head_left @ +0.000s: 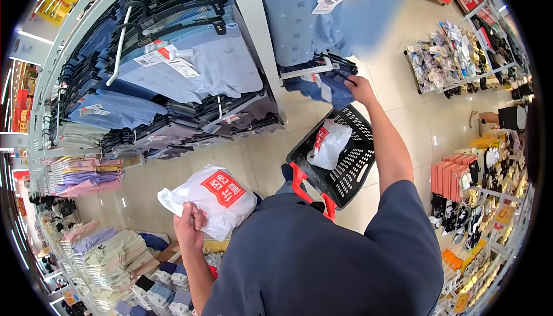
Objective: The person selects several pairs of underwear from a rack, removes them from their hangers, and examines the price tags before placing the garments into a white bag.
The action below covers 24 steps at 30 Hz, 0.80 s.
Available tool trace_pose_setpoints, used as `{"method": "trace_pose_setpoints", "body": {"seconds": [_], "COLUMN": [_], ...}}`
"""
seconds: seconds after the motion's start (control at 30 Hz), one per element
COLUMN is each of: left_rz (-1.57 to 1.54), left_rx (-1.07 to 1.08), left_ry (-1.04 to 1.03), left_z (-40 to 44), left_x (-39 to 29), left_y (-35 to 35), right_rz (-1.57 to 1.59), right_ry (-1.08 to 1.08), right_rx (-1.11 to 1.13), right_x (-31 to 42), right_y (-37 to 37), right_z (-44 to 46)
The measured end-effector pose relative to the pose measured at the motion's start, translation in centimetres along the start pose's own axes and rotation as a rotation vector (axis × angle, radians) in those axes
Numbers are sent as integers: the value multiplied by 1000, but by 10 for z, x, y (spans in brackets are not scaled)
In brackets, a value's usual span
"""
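My left hand (191, 224) is closed on the gathered top of a white plastic bag (190, 196) with a red printed square, held out at my left side. Ahead, my right hand (361, 90) pinches the edge of a blue pair of underpants (314, 88) hung on a low rack hook; a white tag hangs on it. The fingertips are partly hidden, so whether they grip cloth or hanger I cannot tell. Just below that hand stands a black shopping basket (362, 137) with a red handle (300, 185). Another white plastic bag (331, 149) lies inside it.
Racks of hanging blue underpants (196, 68) fill the left and front, with metal hooks (119, 45) sticking out. Light-coloured clothes (115, 252) hang at the lower left. To the right, across the tiled floor (403, 126), stand a bin of small packaged goods (432, 57) and more display racks.
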<state>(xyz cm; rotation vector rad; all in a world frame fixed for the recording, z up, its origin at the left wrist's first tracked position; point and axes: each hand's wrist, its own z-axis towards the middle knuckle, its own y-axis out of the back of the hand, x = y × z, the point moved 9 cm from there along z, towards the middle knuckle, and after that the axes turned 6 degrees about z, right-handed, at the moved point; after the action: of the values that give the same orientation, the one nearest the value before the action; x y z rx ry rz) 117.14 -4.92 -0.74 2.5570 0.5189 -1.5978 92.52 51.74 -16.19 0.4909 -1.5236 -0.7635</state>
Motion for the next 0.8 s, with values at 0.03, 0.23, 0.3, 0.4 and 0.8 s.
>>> {"method": "trace_pose_setpoints", "body": {"seconds": [0.03, 0.23, 0.3, 0.4, 0.8], "left_rz": [-6, 5, 50, 5, -50], "left_rx": [-21, 22, 36, 128, 824], "left_ry": [24, 9, -30, -71, -521], "left_z": [-1, -6, -6, 2, -39], "left_x": [3, 0, -6, -3, -107], "left_y": [-1, -3, -6, -6, -50], "right_rz": [111, 193, 197, 266, 653], "right_ry": [28, -83, -86, -174, 254], "right_rx": [36, 323, 371, 401, 722], "right_x": [13, 35, 60, 103, 394], "right_y": [8, 72, 98, 128, 72], "right_z": [-5, -54, -81, -116, -186]}}
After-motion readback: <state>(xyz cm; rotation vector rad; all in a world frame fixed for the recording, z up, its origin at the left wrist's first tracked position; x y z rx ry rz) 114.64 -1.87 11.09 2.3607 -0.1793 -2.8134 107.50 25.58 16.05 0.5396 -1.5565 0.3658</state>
